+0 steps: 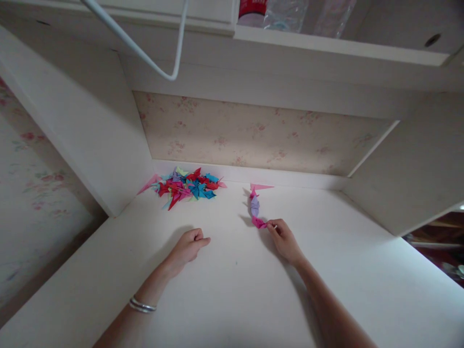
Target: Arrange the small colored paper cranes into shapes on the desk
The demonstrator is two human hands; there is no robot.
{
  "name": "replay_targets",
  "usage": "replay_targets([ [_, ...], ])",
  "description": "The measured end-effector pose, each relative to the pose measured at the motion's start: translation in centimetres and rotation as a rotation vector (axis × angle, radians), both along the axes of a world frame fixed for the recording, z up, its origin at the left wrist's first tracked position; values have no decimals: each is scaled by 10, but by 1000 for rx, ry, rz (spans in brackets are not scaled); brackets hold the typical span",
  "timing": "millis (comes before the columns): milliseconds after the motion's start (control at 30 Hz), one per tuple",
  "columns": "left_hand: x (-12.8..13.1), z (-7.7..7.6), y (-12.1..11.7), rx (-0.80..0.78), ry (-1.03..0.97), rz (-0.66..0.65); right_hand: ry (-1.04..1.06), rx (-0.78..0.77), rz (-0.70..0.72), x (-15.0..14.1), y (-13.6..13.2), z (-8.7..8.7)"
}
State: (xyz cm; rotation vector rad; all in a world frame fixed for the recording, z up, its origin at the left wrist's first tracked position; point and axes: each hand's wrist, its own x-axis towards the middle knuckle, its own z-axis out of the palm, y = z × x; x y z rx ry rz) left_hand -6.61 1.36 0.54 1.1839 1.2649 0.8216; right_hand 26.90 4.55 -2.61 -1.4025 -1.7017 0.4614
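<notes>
My right hand (284,239) pinches the edge of a magenta paper crane (258,223) at the near end of a short row on the white tabletop. Behind that one comes a lavender folded paper crane (254,206), then a pink one (253,193) touching or close to it. My left hand (189,247) is closed with its thumb side pointing right, resting low over the table and apart from the paper; nothing shows in it. Beyond it lies a heap of folded paper cranes (197,187) in red, blue, pink, purple and pale green.
A flat pink paper piece (261,186) lies by the back ledge (290,177). White side panels (83,111) stand left and right of the tabletop (224,299). Overhead are a shelf (337,46) with clear plastic items and a white curved rod (145,58) hanging down.
</notes>
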Motion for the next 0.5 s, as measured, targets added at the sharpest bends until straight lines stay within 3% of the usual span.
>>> replay_targets([
  [133, -1, -2, 1, -3, -11, -12, -8, -11, 4, 1, 2, -8],
  [500, 1, 1, 0, -30, -24, -9, -31, -82, 38, 4, 0, -6],
])
